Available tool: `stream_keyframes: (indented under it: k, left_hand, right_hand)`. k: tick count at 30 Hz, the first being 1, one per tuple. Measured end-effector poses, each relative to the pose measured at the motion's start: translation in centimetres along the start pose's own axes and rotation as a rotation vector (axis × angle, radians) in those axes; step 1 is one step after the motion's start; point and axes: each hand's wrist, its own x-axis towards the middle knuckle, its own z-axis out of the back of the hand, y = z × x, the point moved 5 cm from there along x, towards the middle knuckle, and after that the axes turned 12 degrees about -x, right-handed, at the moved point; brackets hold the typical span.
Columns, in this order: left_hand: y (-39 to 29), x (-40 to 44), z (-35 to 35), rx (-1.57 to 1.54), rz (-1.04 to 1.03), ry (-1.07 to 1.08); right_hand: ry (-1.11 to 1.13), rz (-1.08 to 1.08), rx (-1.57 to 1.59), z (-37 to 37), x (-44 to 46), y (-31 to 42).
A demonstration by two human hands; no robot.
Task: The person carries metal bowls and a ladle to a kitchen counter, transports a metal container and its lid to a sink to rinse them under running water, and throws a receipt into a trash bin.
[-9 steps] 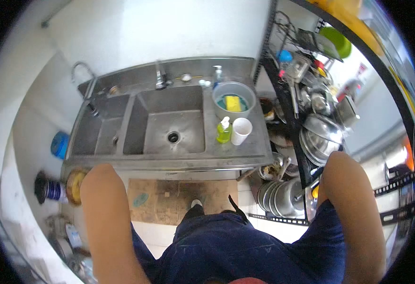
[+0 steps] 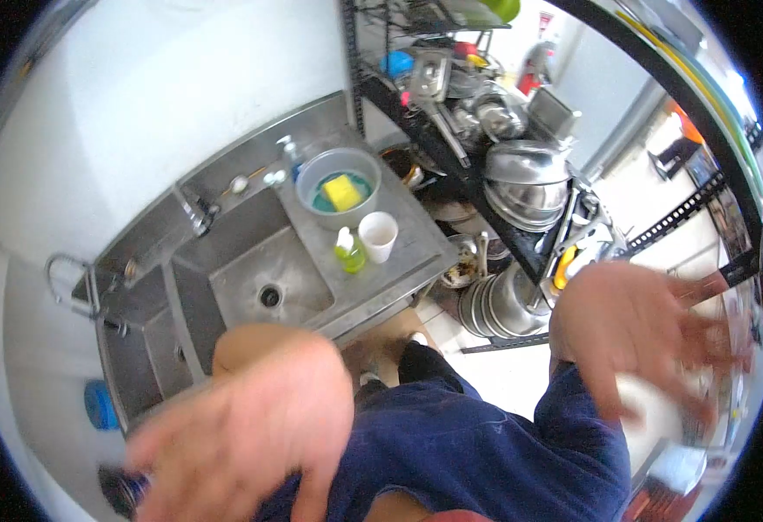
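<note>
My left hand (image 2: 255,422) is raised in front of the double steel sink (image 2: 307,261), palm showing and fingers apart, with nothing in it. To the right, my right hand (image 2: 634,335) is also spread, empty and slightly blurred, near the loaded rack. On the drainboard stand a grey basin (image 2: 301,193) with a yellow sponge (image 2: 341,192) in it, a green soap bottle (image 2: 350,253) with a white top, and a white cup (image 2: 379,237). Neither hand touches any of these.
A black metal rack (image 2: 508,239) at the right holds steel bowls (image 2: 528,187), trays and utensils. Stacked pots (image 2: 508,300) sit on its lower level. Two taps rise behind the sink, one a chrome faucet (image 2: 194,213). A blue container (image 2: 100,404) is at the left.
My view has turned to the right, so the sink shifts left and tilts. Both hands have come into sight with fingers spread, where only forearms showed earlier.
</note>
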Motion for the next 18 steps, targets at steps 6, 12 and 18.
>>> stream_keyframes:
  k: [6, 12, 18]
  left_hand:
    - [9.6, -20.2, 6.4, 0.223, 1.286, 0.134]
    - [10.8, -48.1, 9.2, -0.301, 2.37, -0.54]
    - [9.4, -63.4, 7.7, 0.163, 2.616, -0.75]
  right_hand:
    - [0.9, -0.486, -0.702, 7.7, -12.0, -17.4]
    - [1.183, -1.362, -1.018, 24.2, -29.3, -36.4]
    - [1.567, -1.629, -0.813, 23.4, -31.1, -37.6]
